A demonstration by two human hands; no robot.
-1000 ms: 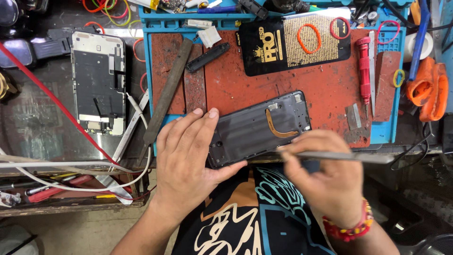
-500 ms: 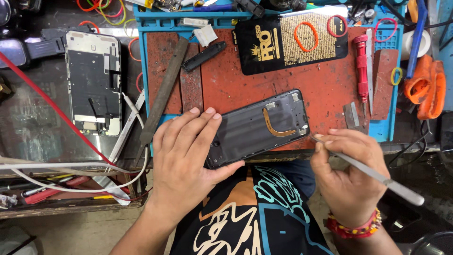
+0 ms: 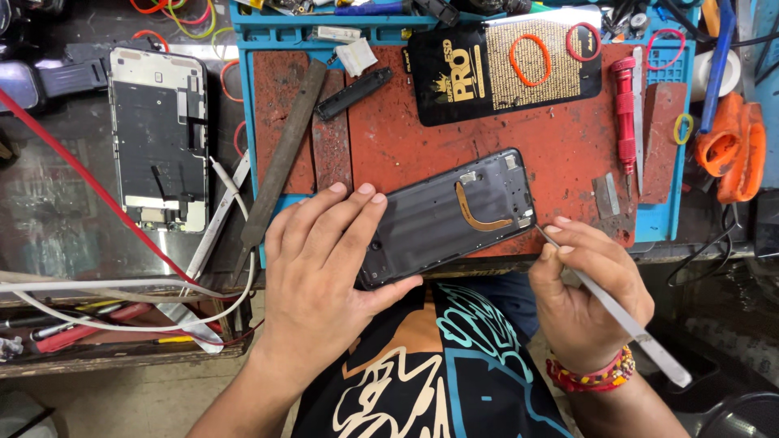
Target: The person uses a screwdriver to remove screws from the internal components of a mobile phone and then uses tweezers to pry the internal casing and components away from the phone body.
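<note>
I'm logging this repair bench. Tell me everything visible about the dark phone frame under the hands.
The phone frame is a dark rounded rectangle, open side up, seemingly plastic or metal. A curved orange-brown flex strip crosses its right half, with small silvery parts near the top corner. It lies flat and slanted on the red mat, its lower end over the mat's near edge. The left hand presses its left end; the right hand brings tweezers to its lower right corner.
</note>
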